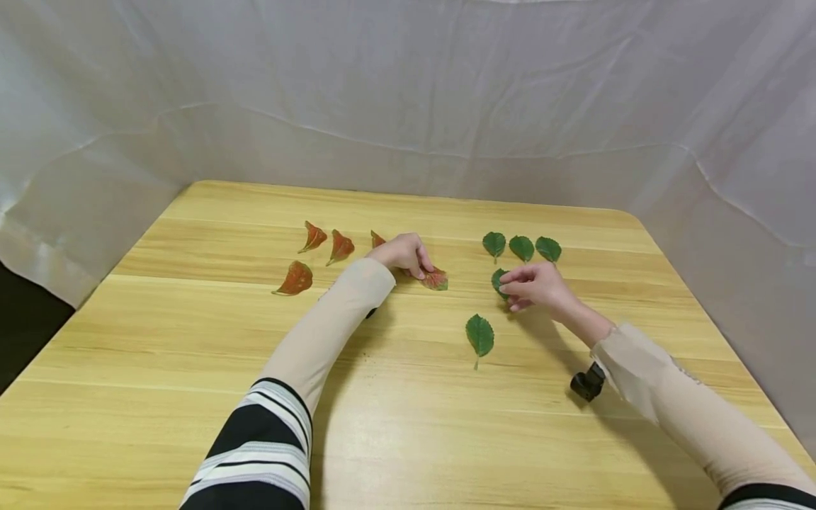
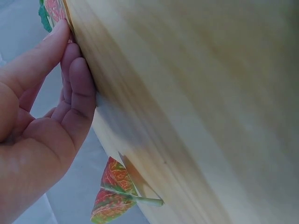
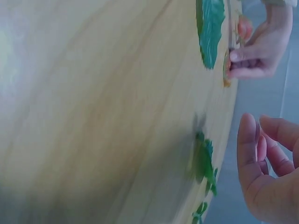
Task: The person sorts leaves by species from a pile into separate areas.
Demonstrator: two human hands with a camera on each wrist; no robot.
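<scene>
While three flat green leaves (image 1: 521, 247) already sit in a row and three curled red-orange leaves (image 1: 331, 244) lie grouped opposite, the left hand (image 1: 408, 253) presses a red leaf (image 1: 436, 279) to the pale wooden tabletop (image 1: 408, 425) and the right hand (image 1: 538, 285) pinches a green leaf (image 1: 498, 280); one stemmed green leaf (image 1: 479, 335) apparently remains unsorted.

A pale wooden counter (image 1: 191, 397) fills the head view, its light planks running side to side with a soft sheen near the front. White sheeting (image 1: 408, 92) hangs creased and wrinkled behind it and wraps round both sides. At the far left, below the sheet's edge, a dark gap (image 1: 25, 333) shows. The light is even and gentle.
</scene>
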